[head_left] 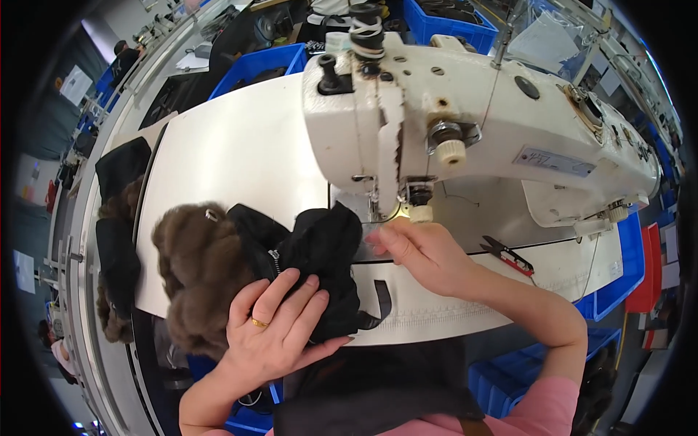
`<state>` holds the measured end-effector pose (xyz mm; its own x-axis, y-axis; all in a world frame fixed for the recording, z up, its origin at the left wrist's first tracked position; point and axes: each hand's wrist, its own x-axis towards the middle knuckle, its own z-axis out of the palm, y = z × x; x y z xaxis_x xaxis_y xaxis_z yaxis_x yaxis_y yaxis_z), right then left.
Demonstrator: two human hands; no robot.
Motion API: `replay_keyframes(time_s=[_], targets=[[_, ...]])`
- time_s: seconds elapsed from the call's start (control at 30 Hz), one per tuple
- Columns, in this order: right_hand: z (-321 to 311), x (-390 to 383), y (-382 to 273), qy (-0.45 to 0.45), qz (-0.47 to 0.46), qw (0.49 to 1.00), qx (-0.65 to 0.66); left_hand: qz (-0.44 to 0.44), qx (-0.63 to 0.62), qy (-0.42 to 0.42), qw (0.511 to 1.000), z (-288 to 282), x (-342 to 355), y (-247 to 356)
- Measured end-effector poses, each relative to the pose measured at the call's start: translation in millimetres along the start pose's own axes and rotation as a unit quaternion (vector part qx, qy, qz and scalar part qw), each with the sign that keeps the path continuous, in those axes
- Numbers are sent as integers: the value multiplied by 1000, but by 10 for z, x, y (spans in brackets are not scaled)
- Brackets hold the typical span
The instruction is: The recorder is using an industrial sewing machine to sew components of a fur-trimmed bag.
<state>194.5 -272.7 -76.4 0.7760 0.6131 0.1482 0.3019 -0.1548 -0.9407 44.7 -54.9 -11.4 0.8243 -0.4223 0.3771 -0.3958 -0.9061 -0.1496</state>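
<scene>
My left hand (270,330), with a ring on one finger, lies over a black fabric piece (323,236) and grips it at its near side. Brown fur (200,265) bulks out on the left of this piece, and a metal zipper (275,261) shows just beyond my fingertips. A short black strap (382,299) sticks out on its right. My right hand (429,254) is beside the needle area of a white sewing machine (465,94), its thumb and forefinger pinched together. Whatever is in that pinch is too small to make out.
Thread snips (509,256) with a red-and-black handle lie right of my right hand. More black-and-fur pieces (120,240) hang at the table's left edge. Blue bins stand behind the table (229,156) and below it, including one bin (502,378) at lower right.
</scene>
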Motion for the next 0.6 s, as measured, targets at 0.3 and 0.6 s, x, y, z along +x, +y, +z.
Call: replay_keyframes(time_s=[0.3, 0.6], targets=[[301, -159, -235, -56, 114, 982, 136, 49, -11, 48, 998, 11, -211, -59], [403, -235, -122, -34, 46, 971, 231, 50, -18, 88, 995, 33, -299, -26]])
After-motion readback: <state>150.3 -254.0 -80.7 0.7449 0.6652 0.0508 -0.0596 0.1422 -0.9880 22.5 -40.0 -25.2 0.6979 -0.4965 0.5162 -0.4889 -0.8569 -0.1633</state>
